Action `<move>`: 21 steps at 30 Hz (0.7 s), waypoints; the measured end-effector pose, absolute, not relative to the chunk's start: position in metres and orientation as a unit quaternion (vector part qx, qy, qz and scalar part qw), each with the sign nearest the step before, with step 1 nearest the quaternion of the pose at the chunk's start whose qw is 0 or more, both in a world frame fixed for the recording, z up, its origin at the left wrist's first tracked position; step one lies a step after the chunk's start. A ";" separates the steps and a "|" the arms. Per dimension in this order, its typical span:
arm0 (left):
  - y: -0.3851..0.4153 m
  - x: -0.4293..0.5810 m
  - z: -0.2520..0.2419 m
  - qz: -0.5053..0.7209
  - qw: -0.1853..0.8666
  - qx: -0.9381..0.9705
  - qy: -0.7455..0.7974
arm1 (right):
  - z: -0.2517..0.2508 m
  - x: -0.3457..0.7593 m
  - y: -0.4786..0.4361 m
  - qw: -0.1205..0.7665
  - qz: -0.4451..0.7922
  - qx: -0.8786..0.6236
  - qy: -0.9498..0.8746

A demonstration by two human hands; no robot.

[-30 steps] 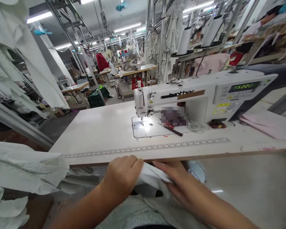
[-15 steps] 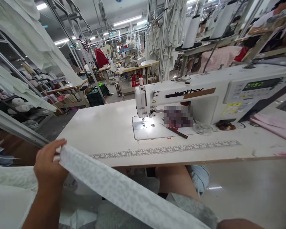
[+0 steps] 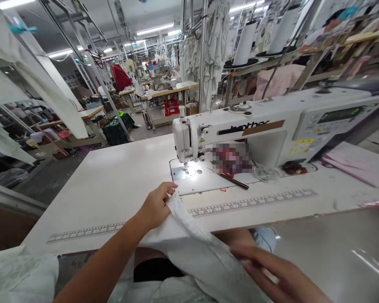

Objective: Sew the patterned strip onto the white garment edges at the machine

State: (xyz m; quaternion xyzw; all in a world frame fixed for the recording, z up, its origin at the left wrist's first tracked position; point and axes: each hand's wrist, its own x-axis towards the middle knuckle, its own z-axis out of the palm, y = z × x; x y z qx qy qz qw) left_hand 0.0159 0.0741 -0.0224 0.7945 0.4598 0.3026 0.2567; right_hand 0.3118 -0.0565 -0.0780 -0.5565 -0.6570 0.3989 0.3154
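A pale, faintly patterned fabric piece (image 3: 208,263) hangs over the near edge of the table and across my lap. Its upper corner is pinched in my left hand (image 3: 156,206), just in front of the sewing machine's needle plate (image 3: 178,173). Farther down the same edge, my right hand (image 3: 271,265) closes on the fabric, somewhat blurred; part of its grip is hidden. The white sewing machine (image 3: 255,126) stands beyond my hands, with its lamp lighting the presser foot (image 3: 186,168).
A printed ruler strip (image 3: 255,202) runs along the table's front. A dark, pen-like stick (image 3: 235,181) lies beside the machine bed. Folded pink fabric (image 3: 360,164) rests at the right, and more pale fabric (image 3: 22,269) lies at the lower left. Thread cones (image 3: 246,44) stand behind.
My left hand has moved right, bringing the fabric corner from the table's left side to near the needle plate. My right hand has come into view on the fabric edge.
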 end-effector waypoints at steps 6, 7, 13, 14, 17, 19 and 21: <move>0.073 0.005 -0.009 0.305 0.377 0.763 0.428 | -0.037 0.201 0.037 0.422 0.581 -0.404 -0.567; 0.075 0.001 -0.007 0.294 0.414 0.755 0.415 | -0.038 0.194 0.044 0.417 0.610 -0.382 -0.555; 0.089 -0.010 -0.002 0.206 0.642 0.677 0.294 | -0.045 0.201 0.051 0.399 0.538 -0.431 -0.604; 0.090 -0.006 -0.004 0.215 0.642 0.665 0.316 | -0.045 0.203 0.050 0.390 0.509 -0.442 -0.628; 0.089 0.007 -0.010 0.265 0.567 0.643 0.441 | -0.041 0.204 0.049 0.364 0.447 -0.450 -0.682; 0.089 0.014 -0.013 0.295 0.503 0.656 0.479 | -0.040 0.203 0.050 0.360 0.447 -0.445 -0.688; 0.090 0.016 -0.015 0.310 0.468 0.683 0.468 | -0.041 0.203 0.052 0.369 0.461 -0.442 -0.675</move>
